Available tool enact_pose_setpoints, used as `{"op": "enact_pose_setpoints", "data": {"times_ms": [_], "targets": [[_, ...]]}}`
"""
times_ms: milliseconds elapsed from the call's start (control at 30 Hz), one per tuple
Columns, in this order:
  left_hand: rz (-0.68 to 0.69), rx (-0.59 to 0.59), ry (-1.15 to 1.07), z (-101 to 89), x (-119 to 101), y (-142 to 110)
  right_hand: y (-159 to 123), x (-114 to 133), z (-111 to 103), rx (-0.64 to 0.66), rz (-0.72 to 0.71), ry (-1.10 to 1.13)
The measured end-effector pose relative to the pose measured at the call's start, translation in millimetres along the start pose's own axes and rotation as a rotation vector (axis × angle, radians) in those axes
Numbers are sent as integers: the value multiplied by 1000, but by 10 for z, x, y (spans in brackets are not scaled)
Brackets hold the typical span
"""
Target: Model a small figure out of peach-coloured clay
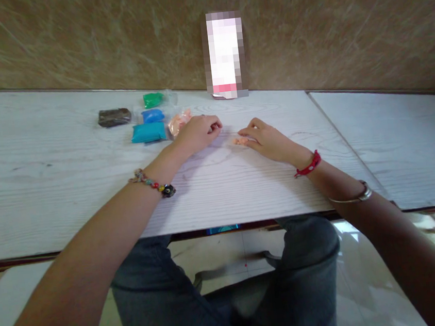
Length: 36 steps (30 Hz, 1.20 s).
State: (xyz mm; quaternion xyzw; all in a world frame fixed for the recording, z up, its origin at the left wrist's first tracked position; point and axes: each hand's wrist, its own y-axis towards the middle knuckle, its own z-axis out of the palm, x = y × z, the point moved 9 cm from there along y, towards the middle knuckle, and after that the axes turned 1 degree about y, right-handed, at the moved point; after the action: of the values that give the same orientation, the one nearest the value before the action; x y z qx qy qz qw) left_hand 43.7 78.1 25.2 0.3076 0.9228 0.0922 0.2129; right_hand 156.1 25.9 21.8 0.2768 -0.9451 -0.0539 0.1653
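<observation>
A small peach lump [240, 141] sits at the thumb of the person's right hand [266, 137], whose fingers are parted. Nearby, the left hand [201, 131] curls, contents unclear; left of it lie a peach packet [177, 122] and a teal packet [148, 133].

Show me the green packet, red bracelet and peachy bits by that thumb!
Green packet [153, 100]: head view, on its green filling.
Red bracelet [309, 166]: head view, on its band.
Peachy bits [240, 141]: head view, on their middle.

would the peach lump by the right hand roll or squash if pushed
The peach lump looks uneven, so it probably won't roll far. It's small beside the right hand, so likely light. Its bumpy, doughlike look suggests it may squash.
</observation>
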Motion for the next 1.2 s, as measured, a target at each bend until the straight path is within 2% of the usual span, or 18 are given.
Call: {"op": "enact_pose_setpoints", "data": {"times_ms": [67,167,267,433,533,633,833,1033,1200], "targets": [[4,6,4,7,-5,-3,3,17,-2,7,-1,21],[2,17,3,21,-1,-6,16,-1,-68,-53,16,71],[2,7,-28,12,-21,-11,27,-129,-134,-107,121,163],[-6,-46,-193,-87,-183,-40,6,-295,-225,-234,291,528],[8,-80,-283,-152,-332,-66,-12,-282,-203,-270,340,714],[5,-78,-316,-153,-422,-82,-29,-229,-190,-307,349,810],[-2,-4,-462,-17,-409,-70,-50,-185,-212,-353,364,786],[-35,52,-648,78,-321,-39,-4,-172,-188,-353,264,824],[-70,108,-741,106,-354,-63,-31,-98,-303,-414,168,593]]}}
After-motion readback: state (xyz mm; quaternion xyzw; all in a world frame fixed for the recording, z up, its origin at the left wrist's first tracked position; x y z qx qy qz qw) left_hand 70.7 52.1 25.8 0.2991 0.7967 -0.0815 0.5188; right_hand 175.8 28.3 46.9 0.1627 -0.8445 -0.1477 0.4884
